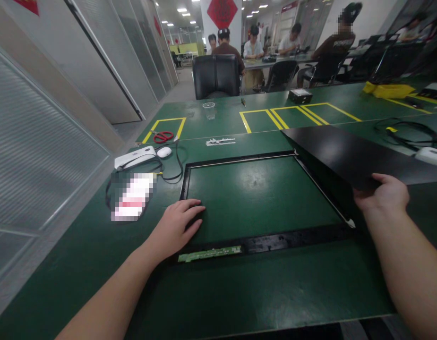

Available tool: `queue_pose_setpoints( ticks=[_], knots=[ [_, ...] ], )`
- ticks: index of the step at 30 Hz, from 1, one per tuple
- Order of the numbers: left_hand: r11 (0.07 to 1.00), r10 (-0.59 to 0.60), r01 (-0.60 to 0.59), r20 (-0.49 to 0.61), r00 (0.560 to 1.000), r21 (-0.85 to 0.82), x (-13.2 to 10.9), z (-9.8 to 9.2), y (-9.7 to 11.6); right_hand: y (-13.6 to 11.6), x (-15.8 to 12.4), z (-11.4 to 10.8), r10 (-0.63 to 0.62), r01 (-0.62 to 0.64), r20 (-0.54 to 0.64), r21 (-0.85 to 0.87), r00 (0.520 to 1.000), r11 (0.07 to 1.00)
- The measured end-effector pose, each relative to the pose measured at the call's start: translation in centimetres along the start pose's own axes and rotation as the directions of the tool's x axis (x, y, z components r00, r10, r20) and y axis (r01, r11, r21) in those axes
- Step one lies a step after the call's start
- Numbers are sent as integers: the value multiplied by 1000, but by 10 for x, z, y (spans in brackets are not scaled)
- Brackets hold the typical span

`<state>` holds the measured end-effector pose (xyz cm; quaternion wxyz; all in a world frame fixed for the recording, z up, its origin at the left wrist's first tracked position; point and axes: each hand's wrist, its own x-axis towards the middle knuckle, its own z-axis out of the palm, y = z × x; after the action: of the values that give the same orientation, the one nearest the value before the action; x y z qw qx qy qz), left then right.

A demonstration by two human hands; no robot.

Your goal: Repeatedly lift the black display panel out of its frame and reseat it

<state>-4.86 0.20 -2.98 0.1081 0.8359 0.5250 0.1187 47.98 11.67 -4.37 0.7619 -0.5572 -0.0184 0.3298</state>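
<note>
1. the green table carries everything, with yellow marked boxes toward its far side.
2. the black panel is the biggest loose part. it is tilted up along the frame's right side, its long axis running from the far middle toward the near right.
3. the black frame lies flat in front of the person, long axis left to right, with bare table showing through its opening.
4. the right hand grasps the panel's near edge, thumb on top and fingers hidden beneath; it is the only hand on the panel.
5. the left hand rests flat, fingers spread and unclenched, on the frame's near left corner.
6. a green circuit strip lies along the frame's near rail, just beside the left hand.
</note>
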Motion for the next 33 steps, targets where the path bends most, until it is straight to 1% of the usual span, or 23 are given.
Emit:
queue_pose_setpoints(
  ticks=[4,8,14,23,25,28,31,33],
  knots=[
    [1000,-9,9,10,1000,1,0,-2,1,-5,-7,4,52,-52,-33,10,998,999],
    [1000,-12,12,22,1000,-11,0,-4,3,-11,-17,6,67,-67,-18,17,998,998],
    [999,-13,14,17,1000,-34,0,-4,5,-12,-32,7,68,-67,49,-11,997,998],
    [998,-15,14,-22,1000,-59,0,-1,2,-12,-47,10,-8,12,172,-25,985,1000],
    [997,-26,24,-30,999,-77,0,-2,2,-14,-54,10,-73,81,247,-22,966,997],
    [993,-44,38,-50,998,-114,0,-3,3,-17,-67,8,-186,218,385,-41,904,975],
    [984,-75,59,-84,994,-170,-1,-4,3,-20,-78,7,-231,301,484,-71,844,951],
    [972,-109,82,-115,987,-219,-2,-4,3,-21,-81,6,-244,325,520,-70,818,943]
  ],
)
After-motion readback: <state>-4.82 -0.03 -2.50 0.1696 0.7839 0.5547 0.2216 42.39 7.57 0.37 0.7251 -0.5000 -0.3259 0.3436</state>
